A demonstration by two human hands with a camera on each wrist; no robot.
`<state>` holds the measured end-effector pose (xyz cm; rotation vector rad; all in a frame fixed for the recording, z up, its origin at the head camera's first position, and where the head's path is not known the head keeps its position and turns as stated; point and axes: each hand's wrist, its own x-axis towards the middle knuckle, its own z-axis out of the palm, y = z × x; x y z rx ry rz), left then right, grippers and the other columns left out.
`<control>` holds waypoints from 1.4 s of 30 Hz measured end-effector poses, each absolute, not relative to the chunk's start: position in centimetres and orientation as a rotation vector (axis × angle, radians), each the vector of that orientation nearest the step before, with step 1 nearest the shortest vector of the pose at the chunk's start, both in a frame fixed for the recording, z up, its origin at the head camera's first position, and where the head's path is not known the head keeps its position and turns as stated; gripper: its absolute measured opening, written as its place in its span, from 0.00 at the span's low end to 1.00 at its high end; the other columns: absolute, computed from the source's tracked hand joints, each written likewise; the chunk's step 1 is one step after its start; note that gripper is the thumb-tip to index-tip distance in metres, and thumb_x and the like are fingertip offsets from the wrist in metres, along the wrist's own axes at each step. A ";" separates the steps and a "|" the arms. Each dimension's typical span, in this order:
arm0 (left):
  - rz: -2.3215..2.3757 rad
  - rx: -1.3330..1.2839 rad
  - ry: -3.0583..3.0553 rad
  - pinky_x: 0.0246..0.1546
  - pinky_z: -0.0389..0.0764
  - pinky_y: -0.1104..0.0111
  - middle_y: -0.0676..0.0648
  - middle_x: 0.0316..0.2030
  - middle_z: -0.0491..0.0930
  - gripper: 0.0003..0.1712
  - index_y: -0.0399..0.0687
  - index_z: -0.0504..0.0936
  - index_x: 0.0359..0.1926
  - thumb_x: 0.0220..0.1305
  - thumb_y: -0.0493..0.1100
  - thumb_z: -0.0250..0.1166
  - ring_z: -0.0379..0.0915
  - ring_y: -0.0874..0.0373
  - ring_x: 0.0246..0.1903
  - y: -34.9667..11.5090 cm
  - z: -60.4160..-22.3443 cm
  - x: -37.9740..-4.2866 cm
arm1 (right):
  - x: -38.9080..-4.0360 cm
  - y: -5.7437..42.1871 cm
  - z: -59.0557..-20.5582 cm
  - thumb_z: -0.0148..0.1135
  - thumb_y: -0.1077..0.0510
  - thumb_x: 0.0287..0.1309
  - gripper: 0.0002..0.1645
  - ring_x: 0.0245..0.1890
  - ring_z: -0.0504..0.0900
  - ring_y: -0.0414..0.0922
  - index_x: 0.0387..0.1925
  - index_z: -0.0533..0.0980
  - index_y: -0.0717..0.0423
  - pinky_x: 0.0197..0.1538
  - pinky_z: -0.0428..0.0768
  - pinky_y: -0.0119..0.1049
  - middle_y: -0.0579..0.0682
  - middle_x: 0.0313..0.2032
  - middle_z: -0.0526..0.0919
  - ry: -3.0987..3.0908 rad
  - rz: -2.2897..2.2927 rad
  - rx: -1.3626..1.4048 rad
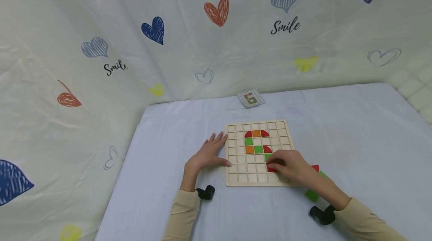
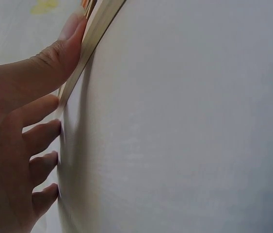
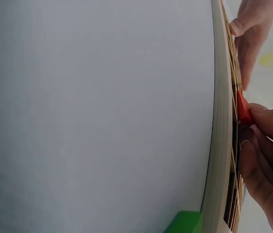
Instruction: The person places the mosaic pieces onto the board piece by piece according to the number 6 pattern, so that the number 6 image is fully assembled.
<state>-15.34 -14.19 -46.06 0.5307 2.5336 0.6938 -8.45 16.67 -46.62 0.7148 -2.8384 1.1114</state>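
A pale wooden grid board (image 1: 248,178) lies on the white cloth. My left hand (image 1: 208,154) has its fingers spread, with the thumb on the board's left rim and the other fingertips along that side. In the right wrist view, a red block (image 3: 243,109) sits tilted at the grid, and my right hand (image 3: 269,150) pinches it with thumb and fingers. Just above it on the board is a green block (image 1: 267,156). Farther up stand an orange square (image 1: 256,133), a red rounded block (image 1: 267,149), a green square (image 1: 258,149) and several others.
Beneath and beside my right forearm lie loose blocks, among them a green one (image 1: 312,195) and a red one (image 1: 315,167). A small pattern card (image 1: 251,98) rests at the back of the table, by the heart-printed curtain (image 1: 182,57).
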 end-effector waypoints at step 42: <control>0.691 0.519 2.540 0.81 0.37 0.48 0.49 0.83 0.42 0.61 0.53 0.50 0.83 0.58 0.56 0.77 0.28 0.47 0.83 -14.1 -46.0 -15.3 | -8.3 16.8 -46.1 0.77 0.65 0.52 0.09 0.29 0.73 0.36 0.36 0.85 0.59 0.32 0.77 0.27 0.41 0.28 0.80 -2.986 1.176 0.614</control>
